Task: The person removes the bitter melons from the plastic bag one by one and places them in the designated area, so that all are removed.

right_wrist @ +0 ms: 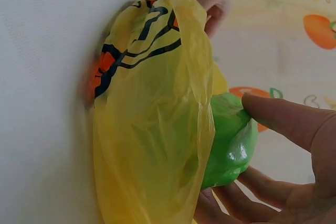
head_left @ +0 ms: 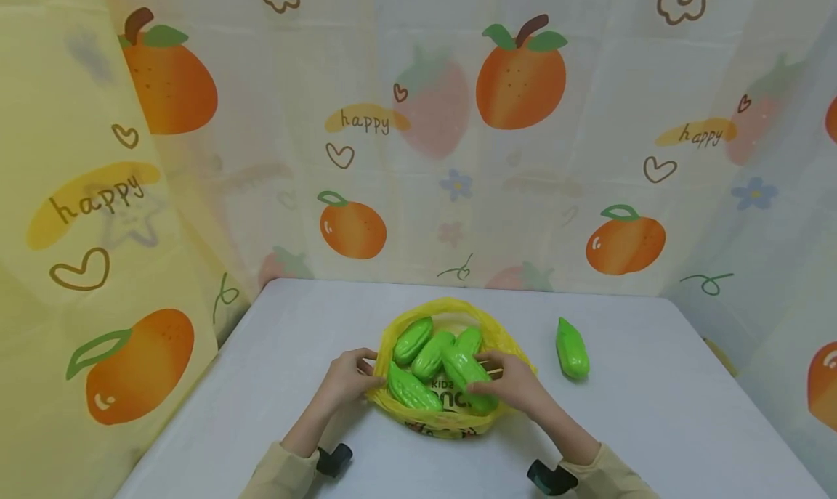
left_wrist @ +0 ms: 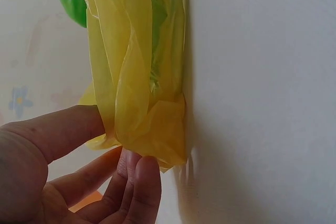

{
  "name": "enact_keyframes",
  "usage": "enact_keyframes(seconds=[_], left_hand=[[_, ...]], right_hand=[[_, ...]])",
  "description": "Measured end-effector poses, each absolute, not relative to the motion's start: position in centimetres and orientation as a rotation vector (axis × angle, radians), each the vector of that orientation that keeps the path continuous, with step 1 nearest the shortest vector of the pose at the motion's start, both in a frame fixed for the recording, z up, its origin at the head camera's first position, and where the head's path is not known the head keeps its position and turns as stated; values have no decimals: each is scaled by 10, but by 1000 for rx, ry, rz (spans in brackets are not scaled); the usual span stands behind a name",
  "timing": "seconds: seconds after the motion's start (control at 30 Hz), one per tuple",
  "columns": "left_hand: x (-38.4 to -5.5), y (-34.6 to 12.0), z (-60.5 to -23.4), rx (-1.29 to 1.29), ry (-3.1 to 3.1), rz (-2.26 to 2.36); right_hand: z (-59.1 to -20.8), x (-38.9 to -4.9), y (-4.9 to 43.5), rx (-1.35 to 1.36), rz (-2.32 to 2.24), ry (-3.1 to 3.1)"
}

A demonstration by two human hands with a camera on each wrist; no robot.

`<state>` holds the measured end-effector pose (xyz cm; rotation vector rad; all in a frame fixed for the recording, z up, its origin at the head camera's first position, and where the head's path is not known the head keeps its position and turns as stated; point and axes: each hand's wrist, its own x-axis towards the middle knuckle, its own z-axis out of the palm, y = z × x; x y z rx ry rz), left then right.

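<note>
The green vegetable in the grasp of the right hand sits at the right side of the yellow bag, within its open mouth. Its long axis slants, the far end leaning toward the bag's middle and the near end toward the bag's front right edge. The right hand is partly closed, thumb on one side of the vegetable and fingers on the other. The left hand is at the bag's left rim, thumb and fingers pinching the thin plastic, the other fingers loosely bent.

At least four more green vegetables lie in the bag: one by its front left rim slopes down toward the front, and the others, farther back, lean away to the right. Apart from the bag, to its right, a loose green vegetable lies with its narrow tip pointing away from the person and its blunt end nearer.

Beneath the bag is a white table. Behind the bag hangs a pale cloth printed with oranges, strawberries, hearts and "happy"; left of the bag, a similar printed cloth looks yellower.
</note>
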<state>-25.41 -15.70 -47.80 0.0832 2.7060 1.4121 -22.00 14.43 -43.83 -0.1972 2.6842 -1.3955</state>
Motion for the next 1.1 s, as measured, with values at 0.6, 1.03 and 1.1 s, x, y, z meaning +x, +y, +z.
enact_keyframes(seconds=[0.6, 1.03, 1.1], left_hand=[[-253, -156, -475, 67, 2705, 1395], [-251, -156, -474, 85, 2702, 1394], [-250, -156, -473, 91, 2702, 1398]], right_hand=[[-429, -223, 155, -138, -1431, 2697], [-418, -226, 172, -140, -1480, 2703], [-416, -225, 175, -134, -1485, 2702]])
